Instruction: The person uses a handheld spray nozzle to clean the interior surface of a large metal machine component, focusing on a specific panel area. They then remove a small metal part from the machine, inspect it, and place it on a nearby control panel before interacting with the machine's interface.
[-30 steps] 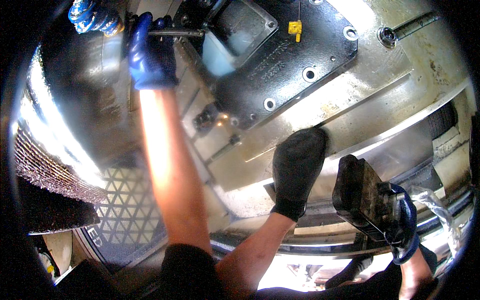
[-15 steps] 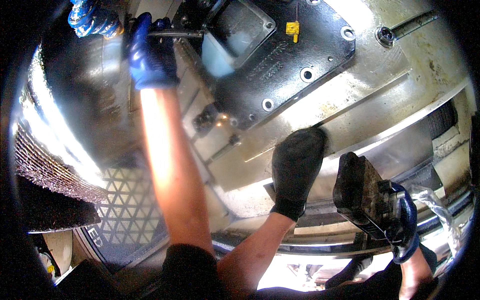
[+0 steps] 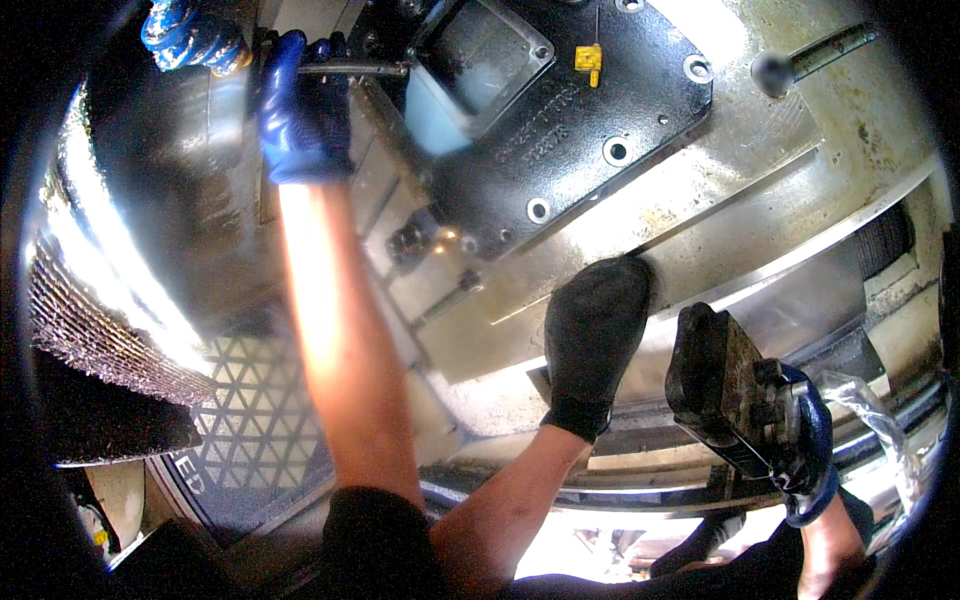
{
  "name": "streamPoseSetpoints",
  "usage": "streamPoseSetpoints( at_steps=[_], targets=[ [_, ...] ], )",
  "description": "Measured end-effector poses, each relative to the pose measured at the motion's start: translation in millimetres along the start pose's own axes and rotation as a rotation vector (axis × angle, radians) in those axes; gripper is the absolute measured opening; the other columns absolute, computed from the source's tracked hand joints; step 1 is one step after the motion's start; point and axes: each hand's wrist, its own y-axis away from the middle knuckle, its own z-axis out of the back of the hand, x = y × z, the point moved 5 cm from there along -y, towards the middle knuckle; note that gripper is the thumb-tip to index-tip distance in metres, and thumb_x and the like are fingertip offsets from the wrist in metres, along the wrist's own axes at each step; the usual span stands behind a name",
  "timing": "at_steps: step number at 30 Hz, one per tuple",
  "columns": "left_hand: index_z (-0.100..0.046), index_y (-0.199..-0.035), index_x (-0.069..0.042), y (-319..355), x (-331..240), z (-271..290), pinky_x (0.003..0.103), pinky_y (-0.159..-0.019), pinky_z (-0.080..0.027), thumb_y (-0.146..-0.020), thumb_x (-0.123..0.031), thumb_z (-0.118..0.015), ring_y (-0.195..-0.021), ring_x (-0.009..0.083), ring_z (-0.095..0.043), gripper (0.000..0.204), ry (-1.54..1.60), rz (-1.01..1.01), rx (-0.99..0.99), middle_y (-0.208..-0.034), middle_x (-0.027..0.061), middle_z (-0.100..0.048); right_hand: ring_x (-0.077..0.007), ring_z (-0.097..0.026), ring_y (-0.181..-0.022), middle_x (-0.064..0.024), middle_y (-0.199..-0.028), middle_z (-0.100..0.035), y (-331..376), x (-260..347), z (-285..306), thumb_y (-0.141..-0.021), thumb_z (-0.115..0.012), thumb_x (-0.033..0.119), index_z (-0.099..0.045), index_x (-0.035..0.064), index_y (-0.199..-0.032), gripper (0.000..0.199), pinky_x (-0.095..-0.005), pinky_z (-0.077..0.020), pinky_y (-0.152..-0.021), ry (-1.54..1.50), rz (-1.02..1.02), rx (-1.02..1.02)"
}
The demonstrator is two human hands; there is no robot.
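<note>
At the upper left my left hand [image 3: 307, 115], in a blue glove, is closed around one end of a thin metal bar [image 3: 365, 69]. The bar's other end reaches the edge of a black metal plate [image 3: 575, 140] with a square opening. At the lower right, my right hand [image 3: 812, 440], also in a blue glove, grips a cordless power tool [image 3: 722, 390]. Its blocky dark battery end points up and to the left. The tool's working end is hidden.
A black-covered foot [image 3: 598, 325] rests on the metal machine surface [image 3: 480, 340]. A yellow tag [image 3: 589, 60] lies on the plate. At left are a blue coiled hose [image 3: 190, 35] and a ribbed metal cover [image 3: 110, 340]. Clear plastic [image 3: 880, 420] hangs beside the tool.
The view has shifted very slightly. Both hands keep their places and their grips.
</note>
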Motion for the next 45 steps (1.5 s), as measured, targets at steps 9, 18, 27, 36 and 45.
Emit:
streamPoseSetpoints(
  at_steps=[9,18,27,36,45],
  targets=[
    [-0.057,-0.119,-0.002,-1.2,-1.3,0.0,0.045,-0.089,-0.053,-0.084,-0.008,-0.067,-0.101,0.0336,-0.061,0.037,-0.023,-0.021,0.071,-0.108,0.0175,-0.06,-0.0233,-0.058,-0.109,-0.0132,-0.119,-0.06,-0.3,4.7,-3.9,-0.062,-0.089,0.024,-0.05,0.0009,-0.127,0.079,-0.0368,-0.0481,-0.095,-0.084,-0.047,-0.005],
    [-0.056,-0.12,-0.001,-1.9,-0.6,0.0,0.045,-0.092,-0.052,-0.086,-0.009,-0.064,-0.103,0.0327,-0.06,0.036,-0.045,-0.021,0.008,-0.112,0.0172,-0.059,-0.0234,-0.057,-0.111,-0.0136,-0.12,-0.059,3.3,-0.2,1.1,-0.064,-0.088,0.022,-0.048,0.001,-0.129,0.079,-0.0375,-0.0475,-0.096,-0.031,-0.056,-0.016],
    [-0.062,-0.113,-0.002,1.0,0.3,-2.1,0.044,-0.088,-0.053,-0.083,-0.01,-0.068,-0.099,0.033,-0.061,0.032,0.001,0.025,-0.012,-0.105,0.0164,-0.062,-0.0237,-0.056,-0.111,-0.0127,-0.121,-0.059,2.2,2.9,-1.1,-0.065,-0.087,0.021,-0.05,0.0022,-0.127,0.074,-0.0377,-0.0472,-0.097,-0.057,-0.049,-0.01],
    [-0.061,-0.113,-0.003,-3.9,1.2,0.9,0.045,-0.09,-0.052,-0.081,-0.009,-0.07,-0.099,0.0329,-0.062,0.033,0.05,0.021,0.053,-0.103,0.0159,-0.062,-0.023,-0.057,-0.109,-0.0122,-0.118,-0.06,1.1,-0.1,-2.2,-0.065,-0.086,0.022,-0.052,0.0027,-0.125,0.073,-0.0367,-0.0474,-0.095,0.052,-0.03,-0.009],
    [-0.06,-0.114,-0.004,-2.0,0.9,1.7,0.044,-0.087,-0.054,-0.08,-0.007,-0.07,-0.096,0.0327,-0.063,0.035,0.048,0.024,0.032,-0.102,0.0153,-0.062,-0.0224,-0.056,-0.111,-0.0117,-0.12,-0.06,1.1,8.7,-2.5,-0.063,-0.088,0.021,-0.051,0.0029,-0.127,0.076,-0.0363,-0.046,-0.097,-0.019,-0.03,-0.003]
  ],
)
